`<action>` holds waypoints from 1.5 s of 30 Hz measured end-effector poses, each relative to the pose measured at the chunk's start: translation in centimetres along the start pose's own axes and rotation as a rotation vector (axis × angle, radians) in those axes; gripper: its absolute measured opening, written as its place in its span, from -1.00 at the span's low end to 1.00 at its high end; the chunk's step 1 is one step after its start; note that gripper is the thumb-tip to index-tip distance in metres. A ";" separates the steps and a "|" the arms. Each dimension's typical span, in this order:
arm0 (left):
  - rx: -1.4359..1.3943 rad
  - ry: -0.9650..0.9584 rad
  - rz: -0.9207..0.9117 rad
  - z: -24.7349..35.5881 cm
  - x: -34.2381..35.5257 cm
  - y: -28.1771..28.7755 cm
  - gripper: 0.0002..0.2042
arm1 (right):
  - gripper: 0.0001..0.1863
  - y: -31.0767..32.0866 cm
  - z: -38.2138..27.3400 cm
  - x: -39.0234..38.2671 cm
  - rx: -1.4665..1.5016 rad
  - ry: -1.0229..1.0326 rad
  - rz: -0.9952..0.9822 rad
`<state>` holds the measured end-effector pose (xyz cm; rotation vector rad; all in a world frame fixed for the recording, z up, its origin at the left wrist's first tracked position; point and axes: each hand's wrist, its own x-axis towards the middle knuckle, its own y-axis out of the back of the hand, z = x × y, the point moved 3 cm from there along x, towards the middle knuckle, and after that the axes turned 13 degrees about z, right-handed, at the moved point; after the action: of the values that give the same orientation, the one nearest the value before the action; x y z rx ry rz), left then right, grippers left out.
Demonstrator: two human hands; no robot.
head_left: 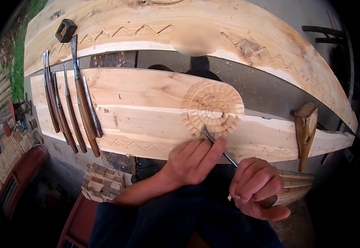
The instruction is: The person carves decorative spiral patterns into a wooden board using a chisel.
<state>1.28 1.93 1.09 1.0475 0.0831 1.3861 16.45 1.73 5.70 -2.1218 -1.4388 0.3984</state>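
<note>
A pale wooden board (pixel 138 91) bears a carved round rosette (pixel 213 99) of ringed segments and a zigzag groove along its lower edge. A steel chisel (pixel 230 158) slants with its tip on the rosette's lower-left edge. My left hand (pixel 192 161) is closed on the chisel's shaft near the blade, resting by the board's near edge. My right hand (pixel 258 188) is wrapped round the same chisel farther down, by its handle, which is mostly hidden in my fingers. Several chisels and gouges (pixel 79 91) lie side by side on the left of the board.
A second carved plank (pixel 271 37) spans the far side, with a dark square block (pixel 65 31) on it. A wooden mallet (pixel 305 128) lies across the board's right end. Small cut blocks (pixel 101 184) are stacked lower left, by a red bench (pixel 72 223). Stacked timber stands at far left.
</note>
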 end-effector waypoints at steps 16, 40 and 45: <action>-0.023 0.033 -0.025 -0.1 0.1 -0.2 -0.62 | -0.23 0.3 0.3 0.5 -0.005 0.015 -0.004; -0.021 0.075 -0.007 0.1 0.4 -0.9 -0.64 | -0.29 0.8 -0.2 0.8 0.002 -0.154 0.200; -0.021 0.082 -0.014 0.1 0.4 -1.0 -0.65 | -0.29 0.7 -0.3 0.9 0.036 -0.214 0.283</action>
<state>2.21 2.33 0.73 0.9712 0.1356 1.4141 17.47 2.29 5.59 -2.3160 -1.2308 0.7731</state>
